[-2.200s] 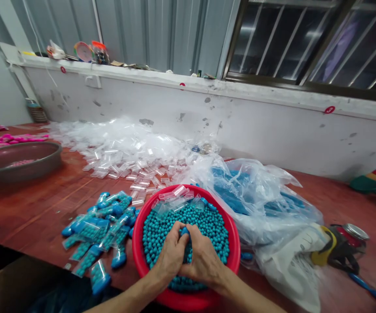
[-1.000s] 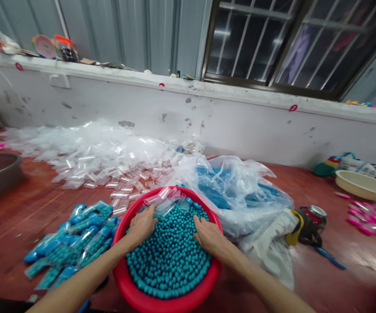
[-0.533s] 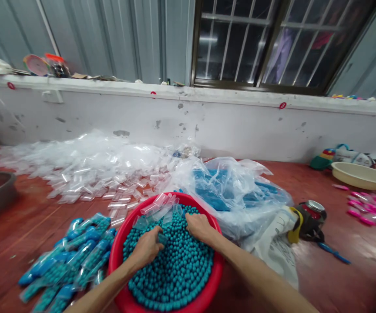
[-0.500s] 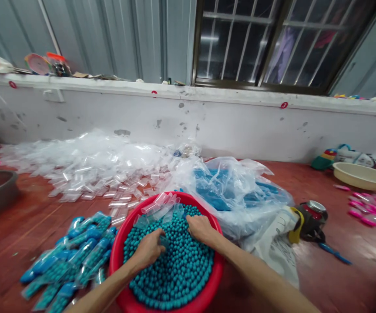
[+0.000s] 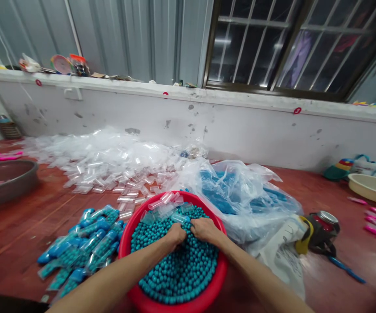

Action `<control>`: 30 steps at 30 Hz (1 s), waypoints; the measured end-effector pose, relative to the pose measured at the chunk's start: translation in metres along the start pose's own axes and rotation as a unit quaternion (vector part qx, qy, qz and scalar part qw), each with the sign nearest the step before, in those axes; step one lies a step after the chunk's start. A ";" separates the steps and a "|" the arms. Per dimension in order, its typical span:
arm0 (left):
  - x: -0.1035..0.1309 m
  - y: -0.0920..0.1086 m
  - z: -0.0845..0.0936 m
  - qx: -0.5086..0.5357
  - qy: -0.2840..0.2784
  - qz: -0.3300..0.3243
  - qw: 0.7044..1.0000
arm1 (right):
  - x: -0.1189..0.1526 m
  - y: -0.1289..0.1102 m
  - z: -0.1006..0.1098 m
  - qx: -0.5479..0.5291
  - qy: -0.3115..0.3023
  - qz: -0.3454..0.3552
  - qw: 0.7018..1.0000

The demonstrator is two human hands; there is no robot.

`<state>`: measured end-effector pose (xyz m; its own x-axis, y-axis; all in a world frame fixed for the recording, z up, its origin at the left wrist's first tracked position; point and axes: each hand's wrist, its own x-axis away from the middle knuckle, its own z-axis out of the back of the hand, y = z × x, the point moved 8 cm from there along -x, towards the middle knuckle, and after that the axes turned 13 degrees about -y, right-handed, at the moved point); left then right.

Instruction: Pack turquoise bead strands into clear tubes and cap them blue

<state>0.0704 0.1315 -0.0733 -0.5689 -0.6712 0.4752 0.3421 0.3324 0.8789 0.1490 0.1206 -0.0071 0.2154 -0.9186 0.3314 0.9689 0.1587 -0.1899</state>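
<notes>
A red basin [image 5: 222, 265] full of small teal beads [image 5: 181, 278] stands in front of me. Over the beads, my left hand [image 5: 176, 234] is closed, its fingers curled inward; the clear tube it held is mostly hidden now. Close beside it, my right hand [image 5: 205, 229] is pinched, with a bit of blue, seemingly a cap, at its fingertips. A clear plastic tube [image 5: 179, 218] with a blue end lies just beyond both hands. Several empty clear tubes [image 5: 166, 204] rest on the beads at the far rim. Filled, blue-capped tubes [image 5: 88, 243] are heaped left of the basin.
Behind lies a large pile of clear tubes [image 5: 109, 156]. An open plastic bag [image 5: 240, 191] of blue pieces sits beyond the basin's right side, near a white sack [image 5: 286, 256] and a dark jar [image 5: 325, 226]. A grey basin [image 5: 21, 174] stands far left, a cream basin [image 5: 370, 189] far right.
My left hand has moved right and closed in on my right hand, so they now almost touch. The view has swung slightly left.
</notes>
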 end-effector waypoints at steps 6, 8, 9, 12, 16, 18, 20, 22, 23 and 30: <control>0.008 0.006 0.000 0.096 -0.059 0.003 0.994 | 0.020 0.012 0.019 -0.124 0.014 0.051 0.991; 0.014 0.008 0.003 0.119 -0.070 -0.004 0.990 | 0.025 0.014 0.023 -0.166 0.026 0.065 0.984; 0.018 0.009 0.005 0.128 -0.072 -0.007 0.989 | 0.027 0.014 0.026 -0.191 0.042 0.073 0.978; 0.029 0.011 0.007 0.146 -0.074 -0.017 0.986 | 0.032 0.012 0.029 -0.268 0.088 0.104 0.954; 0.039 0.012 0.010 0.158 -0.061 -0.028 0.985 | 0.031 0.007 0.022 -0.288 0.076 0.120 0.947; 0.040 0.010 0.013 0.157 -0.046 -0.022 0.986 | 0.033 0.008 0.023 -0.256 0.099 0.102 0.956; 0.039 0.007 0.016 0.150 -0.036 -0.010 0.988 | 0.035 0.011 0.025 -0.222 0.118 0.073 0.965; 0.036 0.004 0.016 0.142 -0.038 0.004 0.989 | 0.035 0.013 0.025 -0.202 0.115 0.051 0.971; 0.035 0.003 0.015 0.137 -0.041 0.012 0.990 | 0.035 0.014 0.024 -0.197 0.112 0.044 0.973; 0.038 0.017 0.007 0.118 -0.048 -0.005 0.992 | 0.030 0.004 0.021 -0.223 0.116 0.075 0.965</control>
<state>0.0491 0.1167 -0.0401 -0.6445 -0.6124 0.4578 0.1584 0.4789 0.8635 0.1617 0.1015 0.0213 0.2665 -0.9618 0.0625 0.7691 0.1732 -0.6152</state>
